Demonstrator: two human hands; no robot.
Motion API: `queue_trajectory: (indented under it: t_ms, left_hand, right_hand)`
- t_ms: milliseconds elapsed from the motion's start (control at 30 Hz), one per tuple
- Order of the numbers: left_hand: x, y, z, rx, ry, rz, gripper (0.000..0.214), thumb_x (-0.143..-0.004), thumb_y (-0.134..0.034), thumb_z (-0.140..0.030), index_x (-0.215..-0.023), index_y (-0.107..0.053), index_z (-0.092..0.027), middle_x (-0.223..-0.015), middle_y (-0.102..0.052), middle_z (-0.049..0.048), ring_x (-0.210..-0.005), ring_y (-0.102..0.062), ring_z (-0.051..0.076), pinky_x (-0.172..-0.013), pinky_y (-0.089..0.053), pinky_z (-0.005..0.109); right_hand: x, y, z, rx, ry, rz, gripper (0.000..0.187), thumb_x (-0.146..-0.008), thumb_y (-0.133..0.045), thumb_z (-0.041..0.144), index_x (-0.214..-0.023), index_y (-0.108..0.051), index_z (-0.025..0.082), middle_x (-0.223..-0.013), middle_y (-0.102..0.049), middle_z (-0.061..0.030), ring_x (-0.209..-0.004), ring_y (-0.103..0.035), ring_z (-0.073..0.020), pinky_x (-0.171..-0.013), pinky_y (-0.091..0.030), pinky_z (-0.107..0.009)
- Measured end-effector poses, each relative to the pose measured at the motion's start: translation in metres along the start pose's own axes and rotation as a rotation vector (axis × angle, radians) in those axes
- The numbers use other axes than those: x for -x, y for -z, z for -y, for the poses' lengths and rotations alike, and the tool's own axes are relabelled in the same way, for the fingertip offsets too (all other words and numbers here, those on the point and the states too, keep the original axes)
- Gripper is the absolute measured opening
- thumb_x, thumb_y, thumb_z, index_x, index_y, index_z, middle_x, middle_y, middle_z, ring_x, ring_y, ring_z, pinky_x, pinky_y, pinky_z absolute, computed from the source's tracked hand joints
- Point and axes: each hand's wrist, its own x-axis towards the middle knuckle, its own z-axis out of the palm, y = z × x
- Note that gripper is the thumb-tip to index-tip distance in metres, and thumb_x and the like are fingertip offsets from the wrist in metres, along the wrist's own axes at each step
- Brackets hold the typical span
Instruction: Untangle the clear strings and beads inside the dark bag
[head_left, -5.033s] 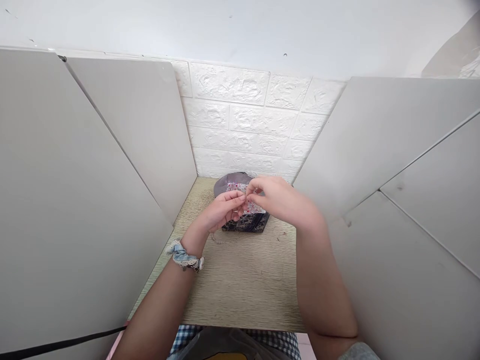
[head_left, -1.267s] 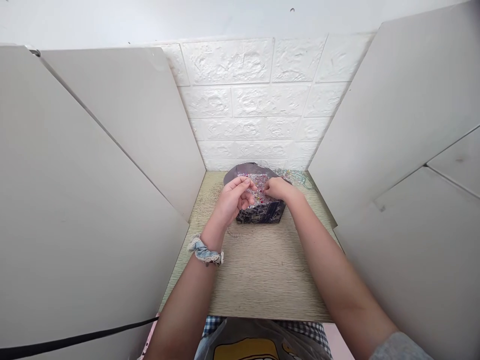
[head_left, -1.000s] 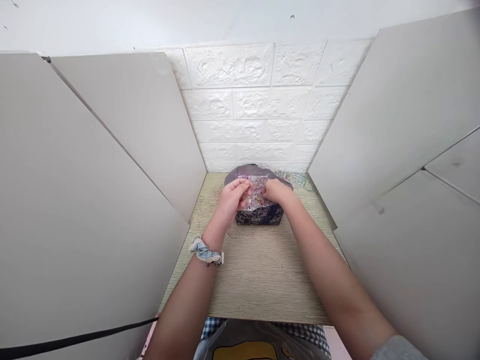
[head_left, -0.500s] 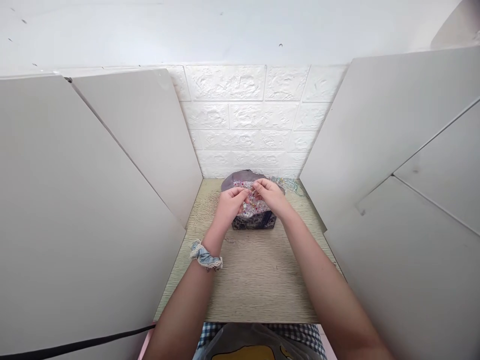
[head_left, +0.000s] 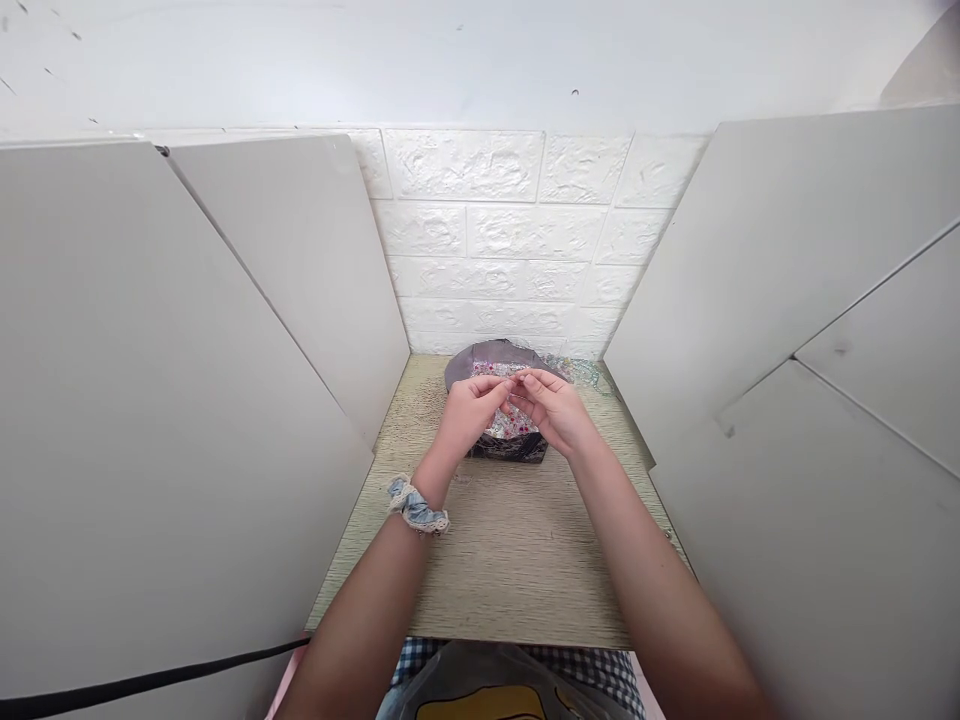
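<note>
A small dark box [head_left: 501, 448] full of tiny pink and clear beads [head_left: 504, 423] sits at the back of a wooden table [head_left: 495, 560]. My left hand [head_left: 471, 411] and my right hand [head_left: 553, 408] meet just above the box, fingertips pinched together. What they pinch is too small to make out. A blue scrunchie [head_left: 417, 506] is on my left wrist.
Grey panels [head_left: 225, 400] wall in the table on both sides, and a white brick-pattern wall [head_left: 510, 240] closes the back. A tangle of pale green beaded string [head_left: 581, 369] lies behind the box to the right. A black cord [head_left: 150, 680] runs at the lower left.
Both hands have stayed over the box with fingertips together. The right hand has drawn slightly back toward me; the view has shifted a little.
</note>
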Motion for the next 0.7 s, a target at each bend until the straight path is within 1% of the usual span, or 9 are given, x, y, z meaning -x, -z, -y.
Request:
queue_trajectory:
  t_ms: [133, 233, 467, 600, 700]
  left_hand:
    - [-0.0001, -0.0002, 0.0001, -0.024, -0.003, 0.031, 0.027, -0.070, -0.054, -0.037, -0.077, -0.062, -0.012, -0.052, -0.048, -0.0015, -0.040, -0.034, 0.004, -0.037, -0.026, 0.018]
    - [-0.0007, 0.0000, 0.0009, -0.020, -0.007, 0.047, 0.027, -0.071, -0.054, -0.037, -0.076, -0.061, -0.012, -0.053, -0.048, -0.0016, -0.040, -0.034, 0.004, -0.037, -0.026, 0.017]
    - [-0.0026, 0.0008, 0.0037, -0.013, -0.014, 0.044, 0.029, -0.071, -0.053, -0.039, -0.062, -0.055, -0.012, -0.050, -0.046, -0.0018, -0.038, -0.034, 0.004, -0.037, -0.027, 0.017]
    - [-0.0033, 0.0012, 0.0044, -0.011, -0.022, 0.037, 0.032, -0.072, -0.052, -0.039, -0.056, -0.051, -0.012, -0.047, -0.044, -0.0020, -0.036, -0.034, 0.004, -0.036, -0.027, 0.017]
    - [-0.0039, 0.0019, 0.0057, -0.017, -0.027, 0.041, 0.033, -0.072, -0.051, -0.040, -0.055, -0.051, -0.012, -0.046, -0.044, -0.0018, -0.036, -0.035, 0.004, -0.037, -0.027, 0.017]
  right_hand:
    - [-0.0001, -0.0017, -0.0021, -0.002, 0.013, 0.009, 0.019, -0.062, -0.068, 0.028, -0.074, -0.060, 0.015, -0.074, -0.059, -0.0013, -0.071, -0.055, -0.0101, -0.070, -0.046, -0.024]
    - [-0.0006, -0.0027, -0.0026, 0.015, 0.023, -0.014, 0.020, -0.061, -0.069, 0.028, -0.073, -0.060, 0.015, -0.073, -0.059, -0.0011, -0.070, -0.055, -0.0102, -0.071, -0.047, -0.025]
    - [-0.0004, -0.0063, -0.0030, 0.063, 0.062, -0.016, 0.023, -0.060, -0.069, 0.031, -0.074, -0.060, 0.016, -0.070, -0.059, -0.0008, -0.065, -0.055, -0.0105, -0.071, -0.047, -0.028]
    - [0.0003, -0.0082, -0.0030, 0.080, 0.061, -0.036, 0.025, -0.058, -0.069, 0.033, -0.075, -0.060, 0.016, -0.071, -0.060, -0.0011, -0.067, -0.055, -0.0108, -0.073, -0.047, -0.029]
    - [0.0004, -0.0087, -0.0032, 0.071, 0.072, -0.038, 0.026, -0.058, -0.069, 0.033, -0.075, -0.060, 0.016, -0.072, -0.060, -0.0018, -0.068, -0.056, -0.0114, -0.073, -0.047, -0.029]
